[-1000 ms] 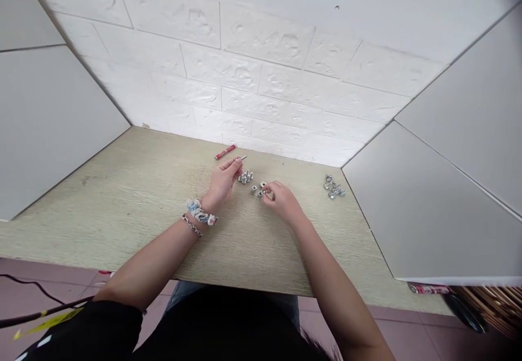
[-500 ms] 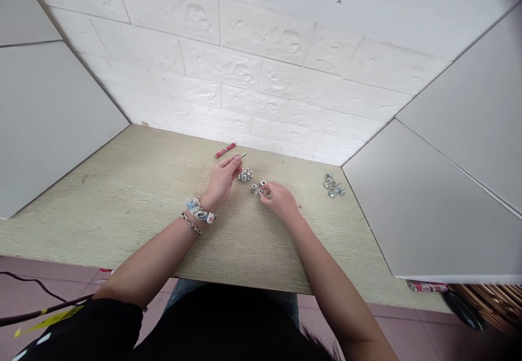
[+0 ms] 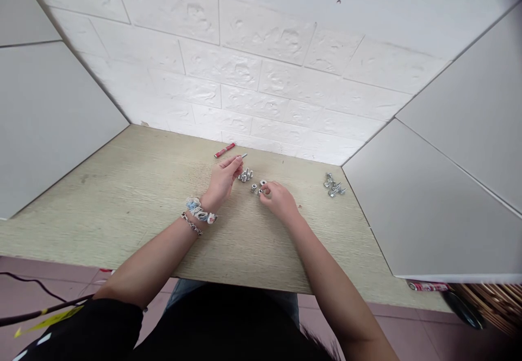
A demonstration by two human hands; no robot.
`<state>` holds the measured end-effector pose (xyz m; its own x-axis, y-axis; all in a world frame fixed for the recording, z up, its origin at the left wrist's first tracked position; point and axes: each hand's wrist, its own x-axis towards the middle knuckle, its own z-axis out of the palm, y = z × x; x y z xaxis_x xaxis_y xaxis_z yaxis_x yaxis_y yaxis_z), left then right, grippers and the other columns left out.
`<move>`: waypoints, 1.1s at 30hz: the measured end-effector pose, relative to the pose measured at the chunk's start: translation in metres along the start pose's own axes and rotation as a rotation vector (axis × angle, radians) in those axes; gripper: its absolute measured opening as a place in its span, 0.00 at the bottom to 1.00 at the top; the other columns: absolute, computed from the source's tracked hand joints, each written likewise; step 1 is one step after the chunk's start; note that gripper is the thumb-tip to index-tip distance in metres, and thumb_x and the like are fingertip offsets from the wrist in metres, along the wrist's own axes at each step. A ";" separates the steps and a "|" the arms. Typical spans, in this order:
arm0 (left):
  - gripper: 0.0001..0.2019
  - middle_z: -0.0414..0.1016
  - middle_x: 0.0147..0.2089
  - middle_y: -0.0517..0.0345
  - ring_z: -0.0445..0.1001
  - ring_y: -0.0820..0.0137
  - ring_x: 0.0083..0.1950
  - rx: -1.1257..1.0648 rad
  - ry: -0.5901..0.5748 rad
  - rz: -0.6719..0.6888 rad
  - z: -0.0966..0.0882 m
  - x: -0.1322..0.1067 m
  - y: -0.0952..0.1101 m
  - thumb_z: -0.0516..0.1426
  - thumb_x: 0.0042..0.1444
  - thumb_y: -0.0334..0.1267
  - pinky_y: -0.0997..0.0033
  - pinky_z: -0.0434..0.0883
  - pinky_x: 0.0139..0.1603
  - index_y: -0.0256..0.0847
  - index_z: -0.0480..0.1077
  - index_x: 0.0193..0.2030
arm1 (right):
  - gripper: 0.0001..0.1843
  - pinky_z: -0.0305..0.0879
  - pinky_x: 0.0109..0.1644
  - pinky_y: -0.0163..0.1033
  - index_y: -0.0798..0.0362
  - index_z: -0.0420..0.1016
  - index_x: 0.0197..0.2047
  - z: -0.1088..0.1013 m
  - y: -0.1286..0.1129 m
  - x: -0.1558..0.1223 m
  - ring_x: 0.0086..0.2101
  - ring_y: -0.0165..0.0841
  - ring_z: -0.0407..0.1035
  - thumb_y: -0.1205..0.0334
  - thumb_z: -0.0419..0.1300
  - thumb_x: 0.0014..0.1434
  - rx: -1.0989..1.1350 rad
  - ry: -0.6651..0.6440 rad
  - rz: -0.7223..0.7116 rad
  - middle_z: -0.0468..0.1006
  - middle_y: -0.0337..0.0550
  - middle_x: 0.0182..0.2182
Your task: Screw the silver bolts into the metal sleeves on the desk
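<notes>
My left hand (image 3: 223, 180) is closed in a pinch on a bolt (image 3: 244, 155), whose shank sticks out past the fingertips to the upper right. Just under those fingers, several silver bolts (image 3: 246, 175) stand close together on the table. My right hand (image 3: 279, 200) is down at the tabletop, its thumb and forefinger closed around a small metal nut (image 3: 261, 191). Beside these fingertips lie a washer-like ring (image 3: 263, 182) and a small stack of nuts (image 3: 254, 188). The right hand's other fingers are curled and partly hidden.
A pile of bolts with washers (image 3: 334, 186) lies by the right panel (image 3: 440, 203). At the back, a red marker-like stick (image 3: 224, 150) rests near the white brick-patterned wall (image 3: 253, 89). A grey panel (image 3: 61, 116) borders the wooden table (image 3: 134, 203) on the left.
Almost nothing differs. Both hands keep their places; the bolt in my left hand shows at a slightly different angle.
</notes>
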<state>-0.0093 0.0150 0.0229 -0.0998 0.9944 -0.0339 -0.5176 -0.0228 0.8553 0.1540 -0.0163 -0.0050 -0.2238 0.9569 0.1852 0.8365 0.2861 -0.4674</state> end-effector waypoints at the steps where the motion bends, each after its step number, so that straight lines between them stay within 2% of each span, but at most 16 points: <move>1: 0.12 0.69 0.26 0.59 0.65 0.80 0.28 0.001 -0.002 -0.001 0.000 0.000 0.000 0.64 0.40 0.38 0.78 0.63 0.33 0.34 0.74 0.32 | 0.07 0.58 0.38 0.35 0.53 0.69 0.35 0.000 0.000 0.000 0.34 0.31 0.64 0.63 0.53 0.53 0.001 -0.003 0.001 0.71 0.42 0.32; 7: 0.11 0.69 0.27 0.60 0.65 0.80 0.28 -0.005 -0.006 -0.004 0.000 0.000 0.000 0.63 0.41 0.38 0.78 0.63 0.33 0.35 0.74 0.32 | 0.07 0.59 0.39 0.36 0.53 0.69 0.35 -0.001 0.000 -0.001 0.34 0.31 0.65 0.63 0.53 0.53 0.024 0.000 0.006 0.71 0.42 0.33; 11: 0.11 0.69 0.26 0.59 0.65 0.79 0.27 0.027 -0.060 -0.028 -0.001 0.000 0.000 0.63 0.41 0.39 0.78 0.64 0.33 0.35 0.74 0.32 | 0.14 0.60 0.41 0.37 0.53 0.69 0.42 -0.003 -0.002 -0.002 0.37 0.33 0.65 0.57 0.55 0.52 0.062 0.057 0.019 0.71 0.44 0.36; 14: 0.12 0.70 0.27 0.57 0.66 0.77 0.28 0.161 -0.218 -0.132 -0.002 -0.001 0.000 0.63 0.41 0.40 0.75 0.65 0.34 0.35 0.75 0.33 | 0.22 0.61 0.39 0.37 0.53 0.66 0.49 -0.006 -0.005 -0.003 0.37 0.33 0.66 0.52 0.54 0.53 0.116 0.135 0.021 0.71 0.44 0.37; 17: 0.13 0.71 0.28 0.55 0.66 0.76 0.28 0.326 -0.428 -0.226 -0.003 -0.003 -0.003 0.62 0.43 0.40 0.74 0.65 0.34 0.36 0.75 0.36 | 0.26 0.62 0.36 0.36 0.53 0.61 0.54 -0.010 -0.007 -0.005 0.35 0.32 0.66 0.51 0.53 0.54 0.164 0.203 -0.007 0.70 0.45 0.39; 20: 0.13 0.71 0.27 0.54 0.66 0.75 0.28 0.419 -0.602 -0.230 -0.004 -0.006 -0.006 0.61 0.46 0.41 0.75 0.65 0.31 0.37 0.75 0.38 | 0.22 0.62 0.36 0.34 0.51 0.63 0.53 -0.012 -0.009 -0.006 0.34 0.30 0.65 0.54 0.52 0.55 0.157 0.195 -0.081 0.70 0.45 0.41; 22: 0.13 0.70 0.26 0.54 0.65 0.75 0.27 0.444 -0.662 -0.222 -0.005 -0.006 -0.007 0.60 0.46 0.41 0.76 0.64 0.28 0.37 0.75 0.38 | 0.18 0.62 0.36 0.34 0.50 0.66 0.50 -0.013 -0.009 -0.007 0.34 0.30 0.65 0.56 0.52 0.56 0.135 0.164 -0.139 0.70 0.44 0.41; 25: 0.12 0.69 0.24 0.56 0.65 0.75 0.26 0.462 -0.684 -0.225 -0.005 -0.006 -0.008 0.60 0.45 0.41 0.77 0.62 0.26 0.37 0.76 0.36 | 0.15 0.62 0.37 0.34 0.50 0.68 0.47 -0.012 -0.009 -0.008 0.33 0.30 0.65 0.57 0.52 0.57 0.123 0.140 -0.183 0.71 0.43 0.40; 33: 0.12 0.69 0.23 0.56 0.62 0.76 0.24 0.417 -0.680 -0.270 -0.005 -0.004 -0.011 0.61 0.44 0.44 0.77 0.61 0.26 0.37 0.76 0.33 | 0.14 0.61 0.38 0.34 0.51 0.69 0.44 -0.012 -0.008 -0.007 0.33 0.30 0.65 0.57 0.52 0.57 0.171 0.150 -0.180 0.71 0.43 0.37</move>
<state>-0.0077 0.0104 0.0107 0.5856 0.8083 -0.0601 -0.0807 0.1319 0.9880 0.1555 -0.0260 0.0079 -0.2734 0.8755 0.3985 0.6904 0.4670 -0.5524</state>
